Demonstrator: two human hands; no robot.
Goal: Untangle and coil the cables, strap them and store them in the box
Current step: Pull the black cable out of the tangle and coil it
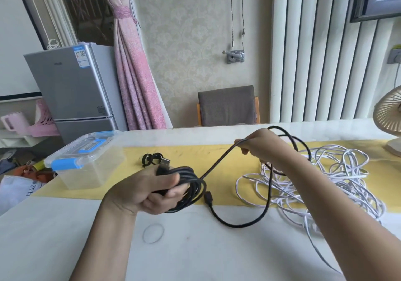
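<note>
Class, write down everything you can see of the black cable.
The black cable is thin, round and looks rubbery. Several loops are coiled in the left hand, which grips them, with a USB plug poking out at the top. A straight stretch rises to the right hand, which pinches it. Beyond that it loops loosely over the white cable, then curves across the table to a small plug beside the coil.

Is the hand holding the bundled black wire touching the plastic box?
Apart. The head view shows a strip of yellow cloth between the left hand, which grips the black cable, and the box.
</note>
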